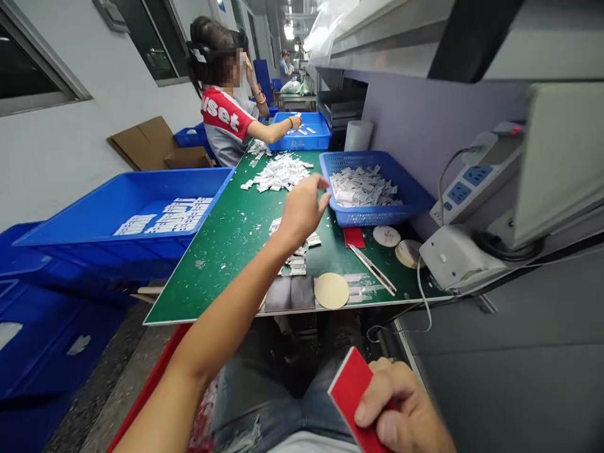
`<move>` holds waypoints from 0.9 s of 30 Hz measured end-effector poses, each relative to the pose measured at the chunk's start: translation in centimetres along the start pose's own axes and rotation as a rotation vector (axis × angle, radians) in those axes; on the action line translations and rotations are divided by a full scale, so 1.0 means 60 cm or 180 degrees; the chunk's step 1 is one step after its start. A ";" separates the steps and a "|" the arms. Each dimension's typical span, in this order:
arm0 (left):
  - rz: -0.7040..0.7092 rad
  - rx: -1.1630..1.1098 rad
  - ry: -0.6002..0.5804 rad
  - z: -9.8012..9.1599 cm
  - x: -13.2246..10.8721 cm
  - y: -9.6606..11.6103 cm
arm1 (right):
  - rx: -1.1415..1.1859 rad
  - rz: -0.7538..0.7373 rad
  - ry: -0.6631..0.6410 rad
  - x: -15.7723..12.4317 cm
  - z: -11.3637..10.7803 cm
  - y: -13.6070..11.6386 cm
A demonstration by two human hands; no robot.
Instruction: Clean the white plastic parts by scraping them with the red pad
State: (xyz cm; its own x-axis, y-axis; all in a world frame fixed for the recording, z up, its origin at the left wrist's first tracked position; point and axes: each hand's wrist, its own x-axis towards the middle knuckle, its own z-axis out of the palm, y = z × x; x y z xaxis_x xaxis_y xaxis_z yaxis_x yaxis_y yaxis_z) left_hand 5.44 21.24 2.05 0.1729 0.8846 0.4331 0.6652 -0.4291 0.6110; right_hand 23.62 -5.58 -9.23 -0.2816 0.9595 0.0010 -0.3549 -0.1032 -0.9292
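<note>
My left hand (pixel 304 207) reaches out over the green table, close to the near-left side of a blue perforated basket (pixel 363 217). Its thumb and forefinger are bent but apart, and nothing shows between them. Small white pieces (pixel 297 261) lie partly hidden under this hand and wrist. Low in the view, over my lap, my right hand (pixel 401 409) grips a flat red rectangular pad (pixel 353 384) with a pale edge, thumb pressed on its face. Heaped white pieces (pixel 363 187) fill the basket, and another pile (pixel 283 171) lies on the tabletop.
A red square (pixel 353 237), a utility knife (pixel 372 269) and round discs (pixel 331 290) lie near the table's front edge (pixel 189 318). Left stands a blue bin (pixel 113 201) with rows of white pieces. A co-worker (pixel 226 119) reaches into a far blue tray (pixel 311 141). Right is a power strip (pixel 472 179).
</note>
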 end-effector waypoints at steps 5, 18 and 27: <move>-0.0418 -0.0047 -0.0484 0.046 -0.054 -0.047 | 0.0819 0.0573 0.0442 -0.017 0.015 -0.007; -0.2784 -0.4316 0.0118 -0.079 -0.377 -0.001 | 0.0588 0.0071 0.0933 0.079 0.084 -0.025; -0.3500 -0.5957 -0.0489 -0.106 -0.430 0.012 | -0.0971 -0.0439 -0.0436 0.184 0.105 -0.065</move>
State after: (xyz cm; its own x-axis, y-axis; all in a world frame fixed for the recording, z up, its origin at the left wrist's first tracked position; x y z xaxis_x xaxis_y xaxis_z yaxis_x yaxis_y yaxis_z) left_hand -3.18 -3.07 -4.49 0.4267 0.7958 -0.4297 -0.7581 0.5738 0.3100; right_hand 16.25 3.76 -3.27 -0.3739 0.9128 0.1644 -0.1214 0.1276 -0.9844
